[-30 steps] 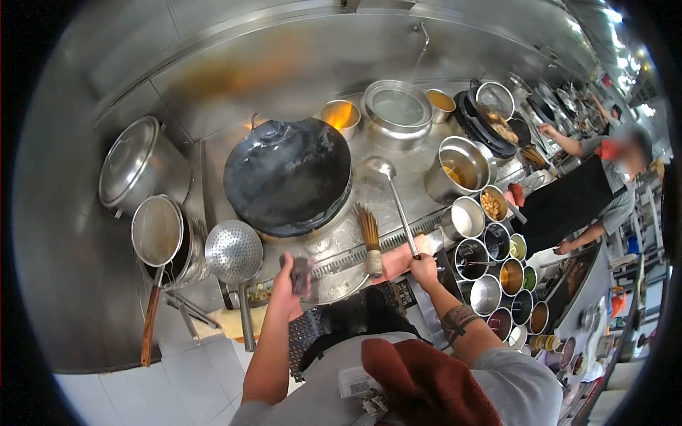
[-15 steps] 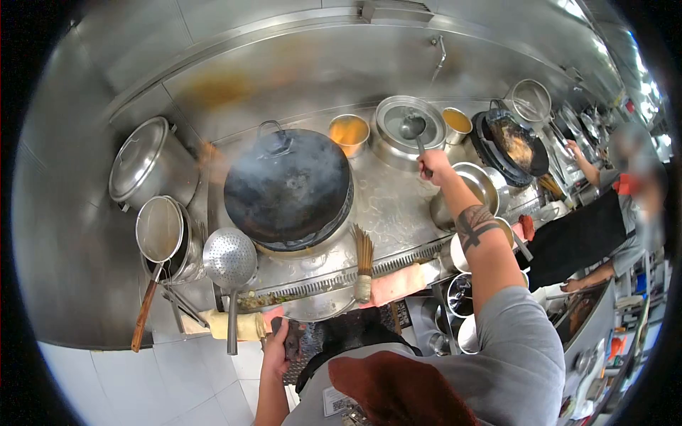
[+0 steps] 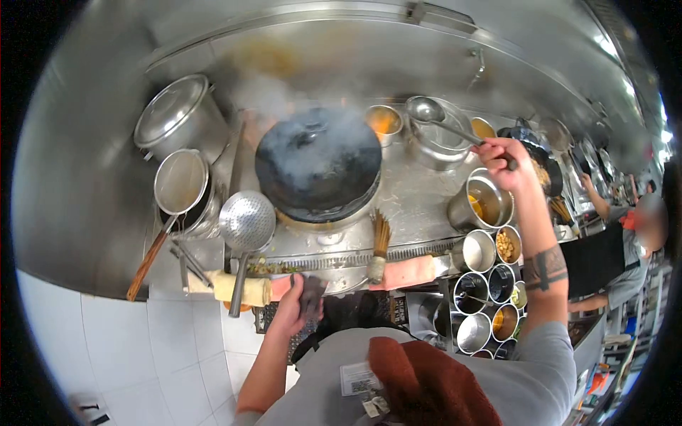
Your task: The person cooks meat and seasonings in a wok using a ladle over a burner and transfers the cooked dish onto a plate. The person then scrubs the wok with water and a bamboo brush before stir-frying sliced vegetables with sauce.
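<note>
My right hand (image 3: 501,160) is closed around the handle of a metal ladle (image 3: 426,108). The ladle's bowl hangs over the far left rim of a round steel pot (image 3: 437,149). Low in front of my body, my left hand (image 3: 293,309) grips a dark grey cloth (image 3: 312,295), near the counter's front edge. Smoke rises from a large black wok (image 3: 320,188) on the burner; no food can be made out in it. A perforated skimmer (image 3: 247,220) lies left of the wok, its handle across a folded yellowish cloth (image 3: 226,289).
A bamboo brush (image 3: 380,241) and pink cloth (image 3: 408,272) lie along the front edge. Left are a lidded stockpot (image 3: 174,117) and a mesh strainer (image 3: 181,181). Several ingredient containers (image 3: 474,252) stand right. Beyond them, a co-worker (image 3: 604,248) stands by another wok (image 3: 547,167).
My right hand has lifted the ladle out of the round pot and drawn back to the right. My left hand still grips the dark cloth. The camera view has shifted.
</note>
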Motion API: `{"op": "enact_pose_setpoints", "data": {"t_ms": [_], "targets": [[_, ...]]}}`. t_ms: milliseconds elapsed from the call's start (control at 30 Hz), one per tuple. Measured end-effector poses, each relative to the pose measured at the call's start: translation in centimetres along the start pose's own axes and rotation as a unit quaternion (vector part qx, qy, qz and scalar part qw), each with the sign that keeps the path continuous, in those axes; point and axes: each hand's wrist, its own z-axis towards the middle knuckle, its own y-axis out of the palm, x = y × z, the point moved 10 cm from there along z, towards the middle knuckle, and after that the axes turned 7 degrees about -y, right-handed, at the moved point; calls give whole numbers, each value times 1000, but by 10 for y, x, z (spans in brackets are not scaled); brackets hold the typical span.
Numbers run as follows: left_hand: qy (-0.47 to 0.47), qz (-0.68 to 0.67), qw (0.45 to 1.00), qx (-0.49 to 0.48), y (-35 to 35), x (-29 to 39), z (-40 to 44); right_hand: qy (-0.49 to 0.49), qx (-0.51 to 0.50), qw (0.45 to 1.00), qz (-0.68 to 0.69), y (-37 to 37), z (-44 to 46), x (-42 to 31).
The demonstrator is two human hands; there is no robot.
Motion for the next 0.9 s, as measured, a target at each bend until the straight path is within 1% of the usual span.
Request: {"op": "enact_pose_setpoints", "data": {"t_ms": [33, 67, 133, 233, 300, 367, 400, 433, 467, 500, 533, 567, 600, 633, 667, 700, 733, 767, 800, 833, 867, 900], "targets": [[21, 8, 999, -41, 12, 11, 3, -3, 2, 1000, -7, 17, -19, 5], [24, 3, 999, -40, 19, 20, 7, 7, -1, 1000, 2, 31, -33, 13], [47, -36, 998, 12, 20, 43, 14, 27, -16, 999, 5, 55, -54, 32], [56, -15, 998, 0, 11, 70, 36, 60, -7, 998, -8, 77, -69, 70], [51, -27, 998, 3, 7, 85, 43, 60, 19, 996, -63, 75, -67, 98], [38, -6, 999, 11, 7, 96, 48, 67, 42, 989, -121, 72, -65, 131], [30, -3, 999, 39, 9, 99, 43, 27, 39, 977, -206, 64, -59, 141], [29, -2, 999, 39, 9, 101, 44, -13, 34, 957, -288, 58, -58, 153], [20, 12, 998, 61, 5, 101, 45, -66, 41, 928, -365, 66, -68, 166], [10, 26, 996, 84, 0, 100, 46, -84, 61, 877, -469, 60, -73, 179], [14, 6, 994, 105, -4, 99, 47, -119, 60, 824, -550, 47, -74, 192], [12, 9, 994, 107, -8, 97, 51, -179, 49, 760, -623, 21, -68, 206], [3, -1, 996, 94, -11, 94, 60, -269, 53, 702, -657, 18, -80, 216], [-5, -11, 997, 79, -14, 91, 69, -424, 56, 595, -680, -7, -88, 229], [-5, 0, 997, 74, -16, 91, 76, -356, 106, 610, -700, -25, -94, 243], [-9, 6, 997, 75, -14, 93, 78, -287, 182, 632, -696, -74, -87, 264], [-13, 4, 996, 89, -13, 96, 81, -226, 230, 635, -702, -124, -81, 289], [-18, 4, 994, 104, -12, 99, 84, -223, 256, 638, -691, -144, -85, 307], [-23, 10, 994, 105, -14, 101, 95, -196, 285, 638, -688, -158, -87, 323], [-37, 20, 995, 87, -14, 103, 109, -168, 313, 636, -685, -171, -87, 336], [-51, 29, 996, 68, -12, 105, 124, -165, 316, 639, -682, -180, -84, 343], [-54, 33, 996, 70, -10, 112, 136, -143, 337, 626, -688, -192, -81, 348]]}}
